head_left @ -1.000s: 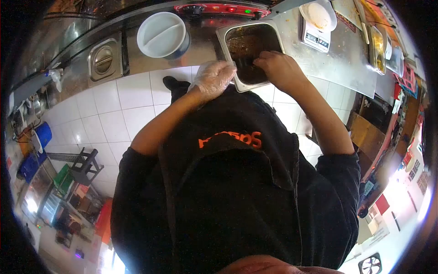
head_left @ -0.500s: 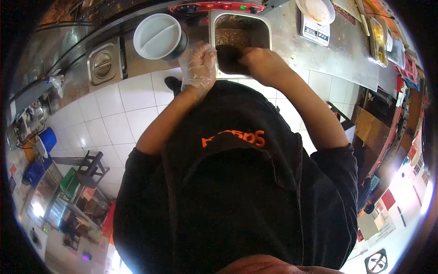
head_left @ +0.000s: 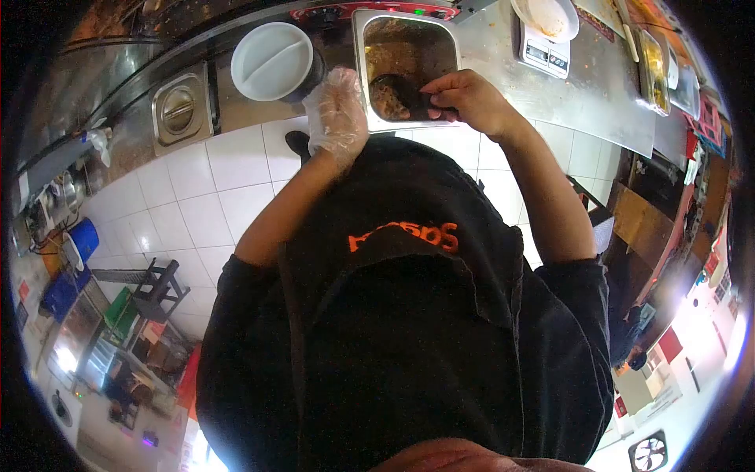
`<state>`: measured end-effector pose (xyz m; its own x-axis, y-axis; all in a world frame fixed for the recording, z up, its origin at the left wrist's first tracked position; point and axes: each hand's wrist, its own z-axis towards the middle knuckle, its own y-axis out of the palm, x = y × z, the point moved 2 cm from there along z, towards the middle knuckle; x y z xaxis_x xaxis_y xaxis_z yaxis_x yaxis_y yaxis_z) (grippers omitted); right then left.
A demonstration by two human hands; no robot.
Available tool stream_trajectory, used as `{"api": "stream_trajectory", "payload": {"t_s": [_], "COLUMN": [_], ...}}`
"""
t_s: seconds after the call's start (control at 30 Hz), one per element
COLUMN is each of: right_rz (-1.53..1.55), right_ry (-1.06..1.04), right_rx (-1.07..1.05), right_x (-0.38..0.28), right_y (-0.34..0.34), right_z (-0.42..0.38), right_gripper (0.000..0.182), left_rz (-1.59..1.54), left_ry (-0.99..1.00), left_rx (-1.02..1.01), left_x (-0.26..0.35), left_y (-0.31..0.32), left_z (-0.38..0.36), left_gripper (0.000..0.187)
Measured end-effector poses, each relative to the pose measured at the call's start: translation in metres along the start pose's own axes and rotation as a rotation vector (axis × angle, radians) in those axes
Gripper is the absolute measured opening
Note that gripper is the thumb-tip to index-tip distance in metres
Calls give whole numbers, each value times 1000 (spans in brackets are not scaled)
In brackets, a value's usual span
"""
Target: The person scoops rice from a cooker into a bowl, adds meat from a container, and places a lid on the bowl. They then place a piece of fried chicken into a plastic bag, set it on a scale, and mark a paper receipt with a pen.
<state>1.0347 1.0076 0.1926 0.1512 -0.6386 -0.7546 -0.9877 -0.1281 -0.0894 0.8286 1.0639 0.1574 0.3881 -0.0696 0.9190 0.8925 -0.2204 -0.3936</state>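
A deep steel pan [head_left: 407, 124] tilts at the counter's front edge, with brown, wet-looking food [head_left: 389, 101] inside. My left hand [head_left: 338, 114], in a clear plastic glove, is closed on the pan's left rim; its fingertips are partly hidden. Bare, my right hand [head_left: 476, 102] reaches over the pan's right side, fingers pinched round the handle of a dark ladle [head_left: 417, 106]. The ladle's bowl is down in the pan among the food. Just left of the gloved hand stands a round white container [head_left: 271, 63] with a divider across it.
A lidded steel insert [head_left: 179, 112] is set in the counter on the left. To the right, a digital scale [head_left: 545, 57] carries a white bowl [head_left: 546, 17]. Behind the pan runs a red control panel [head_left: 377, 11] with knobs. White floor tiles [head_left: 236, 161] lie below the counter edge.
The pan has shifted slightly left and up and tips more toward me. My right hand has moved a little right, and its fingers and the ladle show more clearly.
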Motion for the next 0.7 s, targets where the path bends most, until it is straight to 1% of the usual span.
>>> {"api": "stream_trajectory", "payload": {"t_s": [0.03,0.13,0.23,0.33,0.43,0.53,0.63,0.7], "right_rz": [16,51,-222,-1133,-1234,-1295,-1460,-1484], "right_ry": [-2,-19,-153,-729,-749,-800,-679,-526], "right_rx": [29,25,192,363,323,420,552,453], "right_x": [-1,4,-1,-5,-7,-8,-5,-6], "right_y": [-1,-9,-13,-5,0,1,10,13], "right_z": [-2,-3,-8,-11,-12,-3,10,9], "right_gripper": [28,28,27,28,28,27,26,24], "left_rz": [-26,-52,-85,22,21,35,118,121], "left_ry": [32,95,-61,14,-47,9,238,303], "left_rx": [10,-50,-100,-52,-75,-100,-120,-124], "left_x": [-3,-6,-13,2,-7,-8,-14,-7], "left_y": [-1,-5,-7,-7,-3,-1,-1,-3], "left_z": [1,6,7,9,15,15,17,17], "left_gripper": [41,36,36,30,22,16,15,13]}}
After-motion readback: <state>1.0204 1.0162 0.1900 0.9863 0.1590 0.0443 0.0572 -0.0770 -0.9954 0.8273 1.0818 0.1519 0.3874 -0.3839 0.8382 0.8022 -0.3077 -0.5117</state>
